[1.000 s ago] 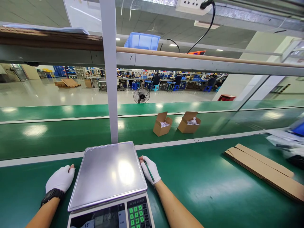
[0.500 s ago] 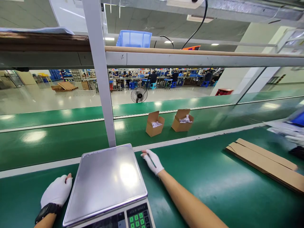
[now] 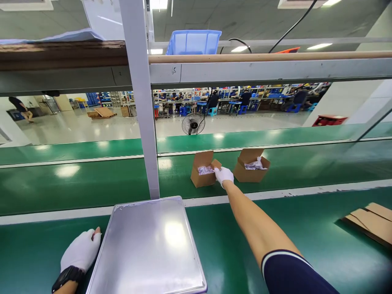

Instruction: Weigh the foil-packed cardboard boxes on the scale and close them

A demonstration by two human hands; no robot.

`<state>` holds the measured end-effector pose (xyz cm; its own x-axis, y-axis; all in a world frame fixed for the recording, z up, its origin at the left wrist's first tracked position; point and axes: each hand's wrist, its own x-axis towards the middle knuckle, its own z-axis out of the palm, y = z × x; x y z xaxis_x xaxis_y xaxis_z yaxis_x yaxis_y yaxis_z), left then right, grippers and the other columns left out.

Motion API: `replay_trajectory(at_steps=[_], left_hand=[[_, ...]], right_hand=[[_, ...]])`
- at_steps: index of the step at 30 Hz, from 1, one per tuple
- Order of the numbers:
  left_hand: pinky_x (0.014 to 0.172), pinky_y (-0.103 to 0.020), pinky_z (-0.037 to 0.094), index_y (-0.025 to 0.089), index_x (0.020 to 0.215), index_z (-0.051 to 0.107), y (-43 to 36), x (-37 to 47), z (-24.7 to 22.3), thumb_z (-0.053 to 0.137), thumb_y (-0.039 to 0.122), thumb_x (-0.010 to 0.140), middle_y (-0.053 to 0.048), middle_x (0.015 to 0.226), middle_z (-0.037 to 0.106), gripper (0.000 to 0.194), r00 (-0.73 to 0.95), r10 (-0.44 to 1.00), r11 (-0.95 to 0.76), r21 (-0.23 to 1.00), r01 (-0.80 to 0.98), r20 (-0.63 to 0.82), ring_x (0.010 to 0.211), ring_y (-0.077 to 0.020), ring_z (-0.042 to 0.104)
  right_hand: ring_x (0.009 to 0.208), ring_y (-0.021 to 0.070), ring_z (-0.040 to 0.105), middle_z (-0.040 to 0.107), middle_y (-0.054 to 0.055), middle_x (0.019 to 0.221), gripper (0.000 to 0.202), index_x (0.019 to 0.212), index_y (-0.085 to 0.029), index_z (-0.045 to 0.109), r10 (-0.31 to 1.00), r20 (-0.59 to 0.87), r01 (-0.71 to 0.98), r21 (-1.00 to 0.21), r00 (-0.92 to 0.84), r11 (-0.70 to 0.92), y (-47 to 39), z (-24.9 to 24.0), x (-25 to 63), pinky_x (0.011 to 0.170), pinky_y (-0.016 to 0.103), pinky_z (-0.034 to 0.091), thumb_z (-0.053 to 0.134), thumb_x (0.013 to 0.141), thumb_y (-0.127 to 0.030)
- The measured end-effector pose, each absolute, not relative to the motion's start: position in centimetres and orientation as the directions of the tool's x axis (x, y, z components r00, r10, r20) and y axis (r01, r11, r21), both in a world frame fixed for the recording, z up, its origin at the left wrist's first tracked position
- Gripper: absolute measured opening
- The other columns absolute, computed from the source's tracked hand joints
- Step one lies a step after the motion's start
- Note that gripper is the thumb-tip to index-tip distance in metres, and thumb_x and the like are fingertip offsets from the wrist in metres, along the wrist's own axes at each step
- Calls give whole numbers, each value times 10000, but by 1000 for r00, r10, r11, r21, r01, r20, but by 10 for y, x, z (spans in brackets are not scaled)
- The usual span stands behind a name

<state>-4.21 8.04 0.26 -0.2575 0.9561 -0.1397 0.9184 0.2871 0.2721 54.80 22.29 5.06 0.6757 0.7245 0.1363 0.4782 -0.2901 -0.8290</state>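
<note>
My right hand [image 3: 224, 175], in a white fingertip-less glove, reaches across to the left cardboard box [image 3: 202, 179]. Its fingers are closed at the box's right side flap. The box stands with its lid up, and clear-wrapped contents [image 3: 206, 170] show inside. To its right is a second open cardboard box [image 3: 251, 175] holding a plastic-wrapped item [image 3: 256, 164]. My left hand [image 3: 81, 251], gloved and with a black watch at the wrist, rests loosely curled beside the left edge of a weighing scale [image 3: 150, 249]. I see nothing in it, though its underside is hidden.
Flat folded cardboard [image 3: 372, 222] lies at the right on the green worktop. A grey upright post [image 3: 142, 106] stands behind the scale, carrying a shelf rail [image 3: 269, 72] overhead. A blue bin [image 3: 194, 42] sits on the shelf. Beyond the belts is a fan [image 3: 193, 123].
My right hand has moved from beside the scale forward and right to the left box, closing on its flap. The left hand stays beside the scale. The view has shifted.
</note>
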Motion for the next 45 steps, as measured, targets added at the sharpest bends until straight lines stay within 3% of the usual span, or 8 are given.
replay_trajectory(at_steps=[8, 14, 21, 28, 31, 35, 39, 45], left_hand=[[646, -359, 391, 195, 734, 618, 78, -42, 2, 218, 471, 940, -156, 893, 673, 528, -234, 971, 236, 246, 940, -38, 839, -316, 630], [651, -347, 388, 157, 805, 674, 71, -43, -3, 258, 456, 936, -180, 927, 683, 529, -252, 967, 235, 231, 944, 47, 853, -311, 636], [656, -336, 368, 150, 785, 666, 57, -45, -8, 318, 451, 926, -181, 904, 674, 481, -264, 958, 223, 293, 930, 111, 846, -300, 617], [640, -297, 379, 187, 784, 586, 1, -39, -22, 197, 511, 963, -92, 848, 668, 537, -407, 907, 314, 474, 823, 106, 798, -219, 596], [682, -272, 432, 186, 768, 573, -31, -26, -24, 265, 536, 941, -58, 796, 660, 498, -473, 877, 276, 714, 643, 87, 775, -188, 601], [686, -278, 470, 173, 712, 589, -54, -12, -22, 472, 562, 835, -43, 728, 640, 424, -527, 850, 189, 927, 323, 11, 737, -190, 595], [631, -275, 481, 149, 721, 595, -53, -21, -21, 557, 596, 740, -51, 703, 624, 450, -517, 852, 161, 981, 111, -82, 667, -173, 585], [580, -246, 463, 136, 755, 595, -51, -21, 30, 615, 579, 724, -46, 695, 625, 444, -514, 854, 77, 996, -35, -84, 643, -155, 588]], right_hand=[[558, 168, 613, 657, 52, 718, 287, 748, -166, 607, 833, 281, 518, -855, 476, -7, 144, 113, 494, 507, 270, 508, 586, 806, -447], [572, 193, 585, 529, 23, 524, 427, 574, -221, 451, 804, 586, 832, -493, 103, 253, 33, 147, 408, 558, 281, 472, 535, 851, -535], [850, 258, 709, 719, 122, 988, 525, 1027, -166, 643, 963, 205, 157, -971, 175, 179, -25, 78, 385, 739, 393, 595, 567, 837, -649], [913, 266, 674, 721, 125, 1001, 506, 985, -170, 676, 900, 120, 446, -890, 419, -89, -71, -36, 405, 870, 409, 536, 567, 771, -615], [945, 261, 662, 716, 132, 1037, 524, 1077, -159, 665, 887, 130, 467, -878, 443, -105, -91, -46, 398, 902, 405, 517, 512, 819, -589], [848, 219, 667, 715, 118, 987, 602, 1207, -140, 611, 911, 94, 334, -941, 401, -50, -84, -38, 399, 782, 355, 548, 506, 853, -614], [520, 136, 518, 609, 48, 630, 646, 870, -121, 688, 907, 117, 331, -943, 404, -26, -67, -11, 410, 466, 248, 418, 466, 845, -727], [483, 120, 494, 566, 30, 573, 558, 733, -152, 653, 889, 292, 268, -942, 353, 203, -74, 76, 396, 444, 233, 401, 548, 847, -688]])
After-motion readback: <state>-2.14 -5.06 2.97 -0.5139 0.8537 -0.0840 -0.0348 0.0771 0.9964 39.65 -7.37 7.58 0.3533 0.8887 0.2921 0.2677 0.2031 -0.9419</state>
